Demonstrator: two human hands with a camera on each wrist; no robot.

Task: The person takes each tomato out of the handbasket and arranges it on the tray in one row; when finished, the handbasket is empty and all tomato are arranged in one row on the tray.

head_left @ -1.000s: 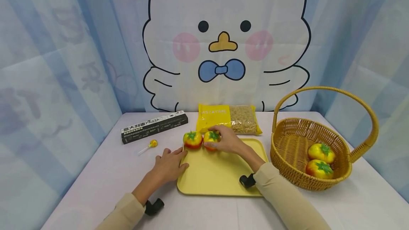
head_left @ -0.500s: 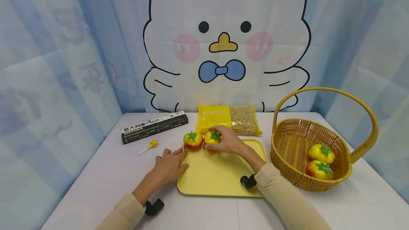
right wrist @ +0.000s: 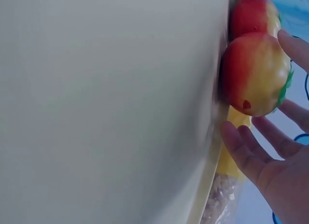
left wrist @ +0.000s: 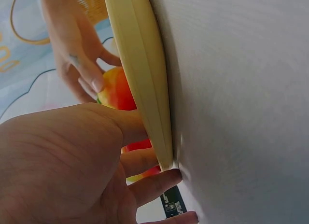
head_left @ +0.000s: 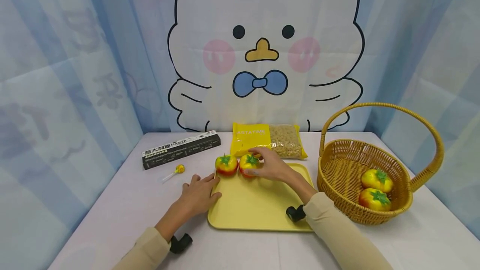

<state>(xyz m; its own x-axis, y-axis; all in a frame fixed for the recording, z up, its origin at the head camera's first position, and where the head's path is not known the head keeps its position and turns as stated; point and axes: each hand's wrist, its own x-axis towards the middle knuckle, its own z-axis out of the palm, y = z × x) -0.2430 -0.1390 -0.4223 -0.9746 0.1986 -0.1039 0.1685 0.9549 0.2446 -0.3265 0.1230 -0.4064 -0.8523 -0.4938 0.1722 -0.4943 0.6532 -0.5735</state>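
Two red-and-yellow toy tomatoes with green leafy tops sit side by side at the far left of the yellow tray. My right hand is around the right tomato; in the right wrist view its fingers spread apart, with a gap between the lower fingertips and the tomato. The left tomato stands beside it. My left hand rests at the tray's left edge with extended fingers. In the left wrist view, its thumb goes behind the tray rim and other fingertips reach the table.
At the right stands a wicker basket with a tall handle, holding two more toy tomatoes. Behind the tray lies a yellow pasta bag. A black pasta box and a lollipop lie at the left.
My right hand has shifted slightly to the right and its fingers have loosened from the right tomato, which stays on the tray. The left hand has not visibly moved.
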